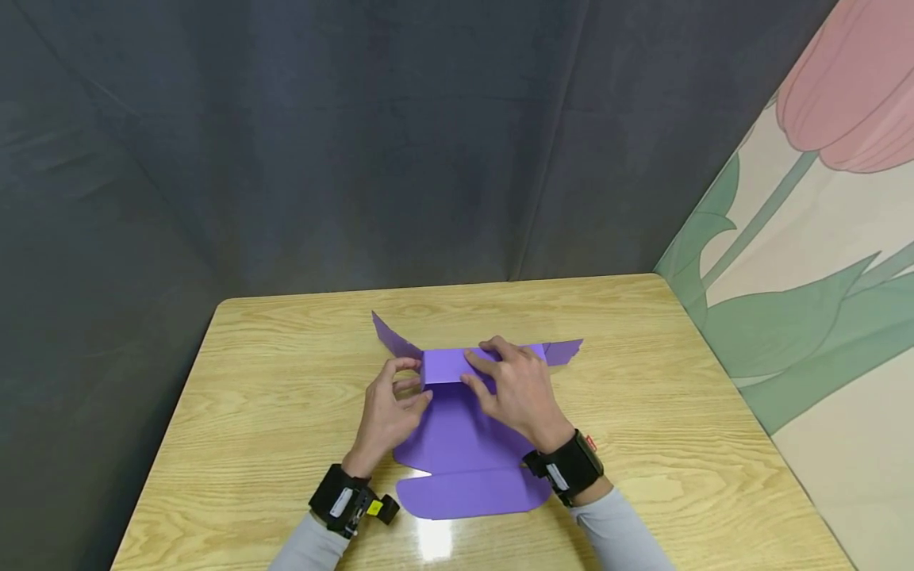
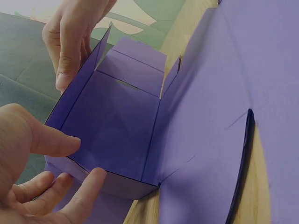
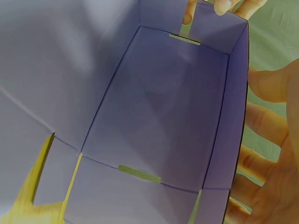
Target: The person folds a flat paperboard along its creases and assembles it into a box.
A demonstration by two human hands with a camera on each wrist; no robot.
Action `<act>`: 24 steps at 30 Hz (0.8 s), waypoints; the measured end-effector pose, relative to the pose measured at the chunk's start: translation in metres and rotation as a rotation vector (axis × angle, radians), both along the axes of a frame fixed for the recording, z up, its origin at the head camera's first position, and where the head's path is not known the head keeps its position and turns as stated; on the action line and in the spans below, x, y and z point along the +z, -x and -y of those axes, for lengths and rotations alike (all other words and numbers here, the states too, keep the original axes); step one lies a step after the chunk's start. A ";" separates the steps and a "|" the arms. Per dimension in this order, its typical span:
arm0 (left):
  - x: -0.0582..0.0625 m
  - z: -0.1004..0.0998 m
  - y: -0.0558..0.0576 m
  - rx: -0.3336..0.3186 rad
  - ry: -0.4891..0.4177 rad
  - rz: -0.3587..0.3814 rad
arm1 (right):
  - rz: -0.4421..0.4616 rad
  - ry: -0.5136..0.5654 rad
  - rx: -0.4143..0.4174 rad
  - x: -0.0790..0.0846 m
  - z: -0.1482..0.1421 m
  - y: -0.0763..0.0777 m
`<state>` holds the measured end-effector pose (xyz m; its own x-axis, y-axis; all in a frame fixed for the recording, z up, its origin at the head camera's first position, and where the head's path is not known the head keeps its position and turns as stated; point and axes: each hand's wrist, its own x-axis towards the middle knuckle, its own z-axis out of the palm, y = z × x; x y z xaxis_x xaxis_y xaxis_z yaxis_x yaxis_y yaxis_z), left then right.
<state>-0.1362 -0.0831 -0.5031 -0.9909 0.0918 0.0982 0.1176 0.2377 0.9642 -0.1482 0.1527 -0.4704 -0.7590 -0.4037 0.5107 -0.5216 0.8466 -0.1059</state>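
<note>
A partly folded purple cardboard box (image 1: 464,428) lies on the table, its raised wall toward the far side. At its left end, my left hand (image 1: 389,412) pinches the small end wall (image 2: 117,184), fingers on both sides of the cardboard. My right hand (image 1: 524,392) rests its spread fingers on the raised long wall (image 1: 444,366); in the right wrist view these fingers (image 3: 261,161) lie along the wall's outer face. Side flaps stick out beyond the wall, a left flap (image 1: 393,336) and a right flap (image 1: 564,351). Slots show in the inner panel (image 3: 159,102).
The wood-grain table (image 1: 271,396) extends around the box. A rounded purple flap (image 1: 471,496) lies flat toward the near edge. Behind the table hangs a dark curtain (image 1: 371,159), with a tulip-patterned panel (image 1: 821,277) on the right.
</note>
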 end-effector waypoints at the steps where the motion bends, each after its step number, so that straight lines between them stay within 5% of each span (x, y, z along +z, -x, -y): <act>1: 0.000 0.000 0.000 -0.002 -0.002 0.000 | 0.000 0.000 -0.001 0.000 0.000 0.000; 14: -0.004 -0.005 0.002 -0.025 -0.055 -0.012 | -0.002 -0.002 -0.003 0.001 -0.003 0.001; 24: 0.000 0.007 0.003 -0.068 -0.113 0.093 | -0.012 0.002 0.010 0.001 0.000 0.001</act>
